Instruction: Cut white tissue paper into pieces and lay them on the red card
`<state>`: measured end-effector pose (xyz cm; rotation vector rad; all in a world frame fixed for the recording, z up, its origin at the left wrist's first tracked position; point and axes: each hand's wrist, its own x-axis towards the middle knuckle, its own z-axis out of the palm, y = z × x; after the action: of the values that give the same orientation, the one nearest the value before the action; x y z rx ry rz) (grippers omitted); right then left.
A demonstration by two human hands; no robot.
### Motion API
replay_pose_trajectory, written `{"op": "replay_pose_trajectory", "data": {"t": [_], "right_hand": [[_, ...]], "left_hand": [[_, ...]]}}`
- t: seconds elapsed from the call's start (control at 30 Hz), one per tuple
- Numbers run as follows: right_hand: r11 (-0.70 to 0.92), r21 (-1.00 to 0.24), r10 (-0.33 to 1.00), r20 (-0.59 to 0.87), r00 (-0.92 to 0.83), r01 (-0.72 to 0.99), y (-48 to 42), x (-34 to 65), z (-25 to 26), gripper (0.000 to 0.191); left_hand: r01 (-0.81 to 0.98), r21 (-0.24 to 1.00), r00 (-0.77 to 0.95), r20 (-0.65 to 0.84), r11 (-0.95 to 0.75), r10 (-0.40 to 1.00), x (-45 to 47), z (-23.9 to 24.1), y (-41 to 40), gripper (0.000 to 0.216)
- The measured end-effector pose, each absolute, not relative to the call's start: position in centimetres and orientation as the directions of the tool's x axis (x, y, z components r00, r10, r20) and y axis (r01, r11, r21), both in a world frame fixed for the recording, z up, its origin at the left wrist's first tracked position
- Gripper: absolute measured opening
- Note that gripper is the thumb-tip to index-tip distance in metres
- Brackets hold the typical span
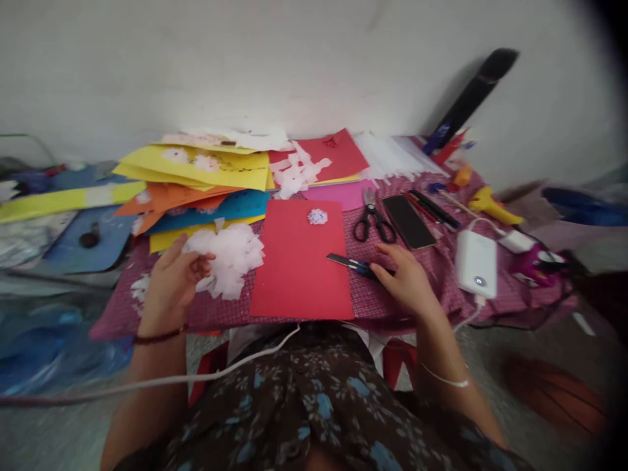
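A red sheet of paper [301, 268] lies flat in front of me, with a small white-and-purple paper flower [317, 216] near its upper right. My left hand [171, 284] is beside a heap of white paper pieces [228, 258], its fingers loosely curled and nothing visible in them. A utility knife [356, 264], blade out, rests partly over the sheet's right edge. Over its handle end is my right hand [409, 281], thumb and fingers apart; whether the thumb touches the handle is unclear. Black-handled scissors [373, 219] lie just beyond.
Stacked coloured papers [196, 167] with white scraps [297, 171] lie at the back. On the right are a phone [409, 221], pens [434, 209], a white power bank [477, 261] with cables and a yellow glue gun [493, 204]. A white cable [235, 360] crosses my lap.
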<state>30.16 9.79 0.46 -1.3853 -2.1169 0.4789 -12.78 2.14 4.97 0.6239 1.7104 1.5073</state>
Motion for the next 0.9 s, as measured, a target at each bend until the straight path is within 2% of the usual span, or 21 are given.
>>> {"op": "replay_pose_trajectory", "data": {"t": [0.03, 0.07, 0.1, 0.2, 0.3, 0.37, 0.6, 0.67, 0.8, 0.9], "right_hand": [[0.430, -0.540, 0.902, 0.227, -0.366, 0.724, 9.2, 30.5, 0.1, 0.045], [0.459, -0.503, 0.887, 0.208, -0.413, 0.733, 8.7, 30.8, -0.3, 0.047], [0.491, -0.461, 0.869, 0.196, -0.455, 0.739, 8.4, 31.1, -0.6, 0.047], [0.563, -0.374, 0.825, 0.200, -0.528, 0.737, 8.2, 31.6, -1.3, 0.039], [0.583, -0.334, 0.813, 0.217, -0.541, 0.741, 8.3, 31.7, -1.4, 0.033], [0.585, -0.324, 0.811, 0.230, -0.538, 0.743, 8.4, 31.7, -1.3, 0.032], [0.608, -0.378, 0.792, 0.227, -0.567, 0.698, 8.7, 32.1, -1.2, 0.033], [0.608, -0.379, 0.792, 0.229, -0.565, 0.698, 8.8, 32.2, -1.2, 0.033], [0.575, -0.360, 0.818, 0.256, -0.515, 0.735, 8.9, 31.9, -1.5, 0.034], [0.527, -0.317, 0.845, 0.298, -0.445, 0.788, 8.7, 31.6, -1.7, 0.035]], "left_hand": [[-0.059, 0.970, -0.590, -0.224, 0.235, 0.776, -13.4, 5.5, 2.6, 0.048], [0.182, 0.919, -0.592, -0.181, 0.349, 0.785, -14.1, 6.1, 3.0, 0.048], [0.446, 0.789, -0.606, -0.081, 0.422, 0.791, -14.6, 6.7, 3.3, 0.045], [0.644, 0.600, -0.649, 0.098, 0.475, 0.755, -15.1, 8.4, 3.7, 0.028], [0.718, 0.520, -0.634, 0.216, 0.462, 0.743, -13.2, 8.4, 2.8, 0.026], [0.710, 0.541, -0.644, 0.242, 0.450, 0.725, -11.0, 7.4, 1.5, 0.029], [0.691, 0.501, -0.644, 0.100, 0.521, 0.759, -4.9, 2.2, -4.6, 0.017], [0.744, 0.474, -0.591, 0.138, 0.471, 0.794, -3.9, 1.2, -5.6, 0.016], [0.876, 0.405, -0.386, 0.259, 0.263, 0.885, -2.6, 0.0, -6.3, 0.026], [0.915, 0.360, -0.286, 0.262, 0.181, 0.922, -2.8, -0.5, -5.7, 0.035]]}}
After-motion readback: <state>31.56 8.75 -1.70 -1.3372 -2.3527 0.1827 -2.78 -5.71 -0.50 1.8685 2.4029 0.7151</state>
